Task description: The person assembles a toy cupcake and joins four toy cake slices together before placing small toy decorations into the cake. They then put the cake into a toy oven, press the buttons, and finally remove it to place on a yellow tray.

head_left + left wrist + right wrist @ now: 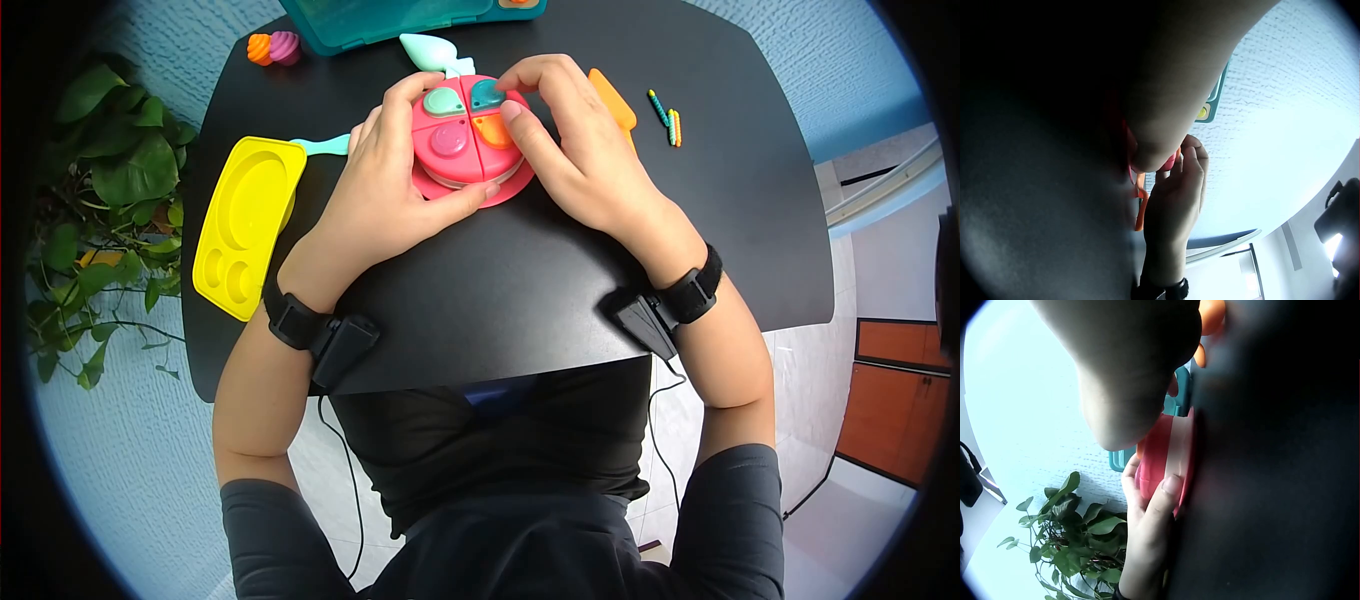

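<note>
A round pink toy cake (450,165), divided into quarters, sits on a pink plate (512,190) near the table's far side. Mint, teal, pink and orange pieces top its quarters. My left hand (385,190) holds the cake from the left, fingers at the back and thumb along the front edge. The right wrist view also shows the left hand (1150,531) gripping the cake's pink and cream side (1163,450). At the right, my right hand (580,150) has curled fingers, its thumb and index fingertips pinching the teal piece (486,94).
A yellow moulded tray (250,220) lies left, beside a mint handle (325,146). Behind the cake are a mint toy scoop (430,52) and a teal box (400,25). Orange and purple swirls (272,48) stand far left; an orange tool (612,105) and small striped sticks (667,120) lie right.
</note>
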{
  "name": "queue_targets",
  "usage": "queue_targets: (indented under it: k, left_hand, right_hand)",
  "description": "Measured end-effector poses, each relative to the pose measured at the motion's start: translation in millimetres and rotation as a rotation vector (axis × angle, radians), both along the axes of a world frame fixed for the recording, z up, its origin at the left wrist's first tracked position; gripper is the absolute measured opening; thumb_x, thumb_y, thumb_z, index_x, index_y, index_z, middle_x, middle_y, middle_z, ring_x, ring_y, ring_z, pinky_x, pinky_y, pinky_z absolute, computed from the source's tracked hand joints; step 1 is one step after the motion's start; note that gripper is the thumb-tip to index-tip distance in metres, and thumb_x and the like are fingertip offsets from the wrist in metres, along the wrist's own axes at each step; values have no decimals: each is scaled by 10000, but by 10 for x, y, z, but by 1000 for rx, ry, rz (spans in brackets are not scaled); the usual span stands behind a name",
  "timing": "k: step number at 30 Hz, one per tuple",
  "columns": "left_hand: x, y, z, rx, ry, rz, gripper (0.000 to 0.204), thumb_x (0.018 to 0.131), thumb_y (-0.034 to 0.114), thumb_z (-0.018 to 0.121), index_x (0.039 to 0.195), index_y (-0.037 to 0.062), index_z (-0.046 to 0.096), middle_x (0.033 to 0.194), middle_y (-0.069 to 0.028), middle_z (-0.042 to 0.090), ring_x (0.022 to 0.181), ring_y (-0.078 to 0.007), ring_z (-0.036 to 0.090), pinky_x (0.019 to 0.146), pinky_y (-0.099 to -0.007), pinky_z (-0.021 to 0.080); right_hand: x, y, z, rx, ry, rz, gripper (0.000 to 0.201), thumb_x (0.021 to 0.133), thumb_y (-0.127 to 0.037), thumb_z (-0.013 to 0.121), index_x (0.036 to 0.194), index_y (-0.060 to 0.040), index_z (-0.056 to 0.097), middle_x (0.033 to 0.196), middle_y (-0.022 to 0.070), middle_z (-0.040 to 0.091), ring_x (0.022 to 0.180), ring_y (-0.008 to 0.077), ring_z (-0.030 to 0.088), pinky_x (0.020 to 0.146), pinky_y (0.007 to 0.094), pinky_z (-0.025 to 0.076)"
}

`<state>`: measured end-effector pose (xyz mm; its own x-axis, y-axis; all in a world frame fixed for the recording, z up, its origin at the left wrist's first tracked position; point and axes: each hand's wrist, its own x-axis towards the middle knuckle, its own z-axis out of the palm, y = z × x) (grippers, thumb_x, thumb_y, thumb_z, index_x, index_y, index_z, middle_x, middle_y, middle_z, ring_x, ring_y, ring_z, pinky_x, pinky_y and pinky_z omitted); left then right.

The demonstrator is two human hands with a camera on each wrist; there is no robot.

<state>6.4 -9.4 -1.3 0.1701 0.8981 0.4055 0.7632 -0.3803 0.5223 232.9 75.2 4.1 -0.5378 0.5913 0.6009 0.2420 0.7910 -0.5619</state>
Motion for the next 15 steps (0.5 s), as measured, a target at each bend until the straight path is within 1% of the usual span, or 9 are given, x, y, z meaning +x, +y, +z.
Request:
queue_targets:
  k: [3, 10, 12, 13, 14, 15]
  left_hand:
    - [10, -8, 15, 3, 4, 3, 983, 840, 302, 946, 1596, 60, 367, 1508, -192, 549, 1390, -367, 562, 1187, -473, 431]
    - [-7, -7, 30, 3, 16, -3, 988, 838, 297, 945, 1598, 56, 361, 1505, -200, 549, 1397, -372, 560, 1192, -472, 423]
    - [-3, 5, 19, 11, -24, -10, 998, 829, 358, 937, 1597, 80, 363, 1483, -237, 582, 1358, -449, 581, 1168, -540, 423]
    - [21, 11, 78, 0, -1, 19, 1042, 812, 391, 957, 1597, 62, 356, 1490, -240, 575, 1355, -451, 582, 1166, -537, 427]
    - [27, 6, 97, 11, 4, 15, 1042, 812, 391, 957, 1597, 62, 356, 1490, -240, 575, 1355, -451, 582, 1166, -537, 427]
    - [11, -5, 79, -23, -14, 7, 1055, 811, 335, 968, 1604, 52, 332, 1497, -241, 566, 1378, -413, 578, 1180, -506, 436]
  right_hand:
    - [-1, 3, -11, -10, -15, -24, 256, 1078, -208, 620, 1228, -2, 646, 1221, 168, 651, 1164, 364, 640, 1017, 449, 517]
    - [-13, 19, -32, -77, 1, -15, 278, 1081, -220, 649, 1234, 12, 640, 1201, 180, 652, 1149, 370, 651, 1007, 442, 531]
    - [-11, 32, -38, -124, 19, -2, 283, 1083, -223, 658, 1235, 15, 636, 1197, 185, 652, 1147, 376, 655, 998, 441, 540]
    - [14, 48, 19, -83, 0, -16, 288, 1090, -233, 653, 1236, 14, 633, 1203, 188, 650, 1146, 382, 657, 994, 442, 543]
    - [-7, 47, -58, -124, 32, 5, 296, 1098, -244, 645, 1237, 16, 631, 1204, 189, 650, 1148, 386, 654, 1003, 445, 537]
    - [-3, 42, -49, -142, 30, 5, 296, 1101, -246, 641, 1238, 16, 631, 1202, 191, 651, 1151, 387, 654, 1005, 448, 536]
